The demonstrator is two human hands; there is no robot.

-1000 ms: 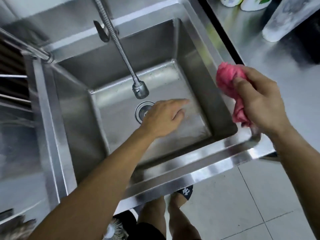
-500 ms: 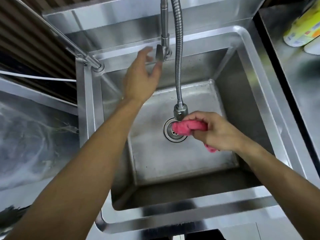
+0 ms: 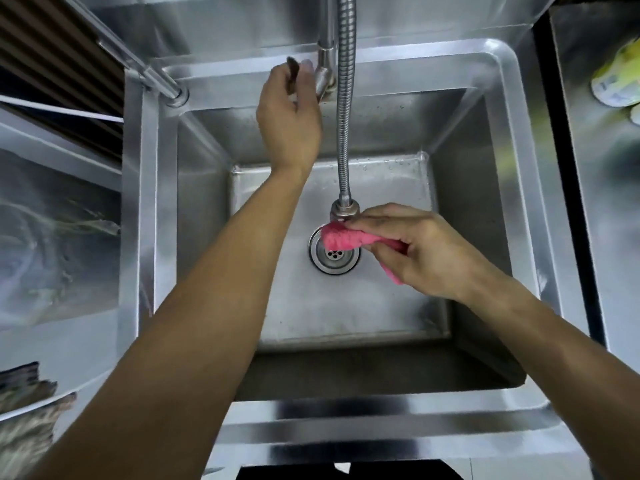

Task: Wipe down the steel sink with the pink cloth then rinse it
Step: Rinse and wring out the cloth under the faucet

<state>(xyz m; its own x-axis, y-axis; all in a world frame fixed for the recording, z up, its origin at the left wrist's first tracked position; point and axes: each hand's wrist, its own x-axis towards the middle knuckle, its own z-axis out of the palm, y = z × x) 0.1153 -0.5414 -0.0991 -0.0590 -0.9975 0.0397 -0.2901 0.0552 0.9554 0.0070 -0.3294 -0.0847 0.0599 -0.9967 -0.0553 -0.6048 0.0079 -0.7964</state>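
Observation:
The steel sink [image 3: 381, 306] fills the middle of the view, its round drain [image 3: 332, 259] near the centre. My right hand [image 3: 426, 251] grips the bunched pink cloth [image 3: 343, 239] just under the nozzle [image 3: 344, 211] of the flexible faucet hose [image 3: 346, 98], above the drain. My left hand [image 3: 289, 112] is at the back rim, fingers curled round the faucet lever [image 3: 293, 69]. No water stream is visible.
A steel counter [image 3: 602, 202] lies to the right with a yellow-green bottle [image 3: 616, 81] on it. A steel rail [image 3: 138, 64] runs along the back left. A steel surface [image 3: 59, 237] sits to the left of the sink.
My right hand brought the pink cloth from the sink's right rim down under the nozzle. My left hand rose from the basin to the faucet lever and closed on it.

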